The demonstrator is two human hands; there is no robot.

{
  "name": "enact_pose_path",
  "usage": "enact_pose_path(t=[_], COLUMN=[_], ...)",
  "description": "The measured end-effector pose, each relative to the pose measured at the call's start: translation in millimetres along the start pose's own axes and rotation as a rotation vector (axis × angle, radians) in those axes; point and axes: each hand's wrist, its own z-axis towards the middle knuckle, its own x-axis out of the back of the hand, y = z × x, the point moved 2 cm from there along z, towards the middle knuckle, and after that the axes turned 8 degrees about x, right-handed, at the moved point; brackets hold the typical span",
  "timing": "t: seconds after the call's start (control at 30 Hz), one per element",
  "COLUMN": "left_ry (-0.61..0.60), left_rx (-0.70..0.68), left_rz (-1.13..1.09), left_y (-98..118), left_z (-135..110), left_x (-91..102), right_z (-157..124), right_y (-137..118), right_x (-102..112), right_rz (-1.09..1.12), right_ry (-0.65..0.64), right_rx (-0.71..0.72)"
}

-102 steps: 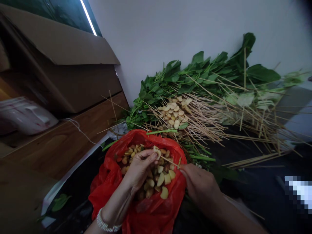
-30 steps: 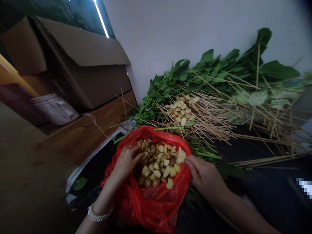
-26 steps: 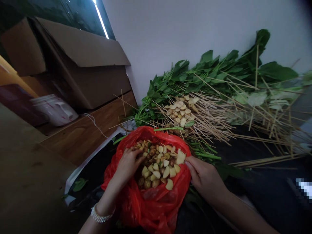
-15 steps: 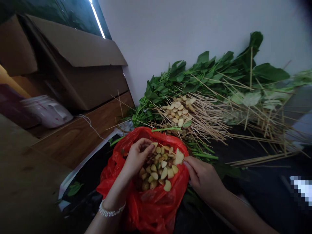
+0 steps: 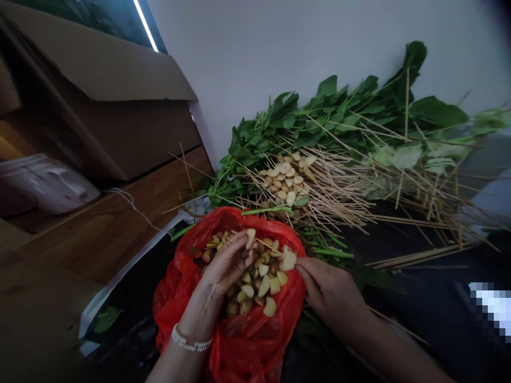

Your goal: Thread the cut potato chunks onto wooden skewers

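Note:
Over the open red plastic bag [image 5: 243, 346], my left hand [image 5: 227, 266] is turned palm up and has a pale potato slice [image 5: 250, 239] at its fingertips. My right hand [image 5: 331, 290] pinches at the bag's right edge, where a second potato slice [image 5: 289, 259] sits right by its fingertips. A thin wooden skewer [image 5: 266, 246] runs from that slice towards the one in my left hand; whether it pierces the left slice I cannot tell. Cut potato pieces [image 5: 263, 286] fill the bag below both hands.
Beyond the bag lie skewers loaded with potato slices [image 5: 285, 178] and a heap of leafy green stems [image 5: 279, 119]. Further right are skewers with pale green leaves [image 5: 407, 157]. A cardboard box [image 5: 120, 133] and a white plastic tub [image 5: 51, 181] stand left.
My left hand has rolled palm up, its fingers opening out, with the potato slice still at the fingertips. More of the skewer shows between the hands. The view has shifted slightly right.

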Motion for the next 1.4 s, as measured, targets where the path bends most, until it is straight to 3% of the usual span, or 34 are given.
enact_pose_path(t=[0.67, 1.17, 1.4], left_ry=[0.097, 0.13, 0.109], left_rx=[-0.073, -0.21, -0.213], left_rz=[0.009, 0.127, 0.154], left_y=[-6, -9, -13], left_z=[3, 4, 5], left_x=[5.0, 0.8, 2.9], right_z=[-1, -4, -9], right_y=[-1, 2, 1], right_x=[-3, -10, -11], right_rz=[-0.021, -0.009, -0.262], right_ry=[-0.072, -0.096, -0.053], right_rx=[0.0, -0.017, 0.109])
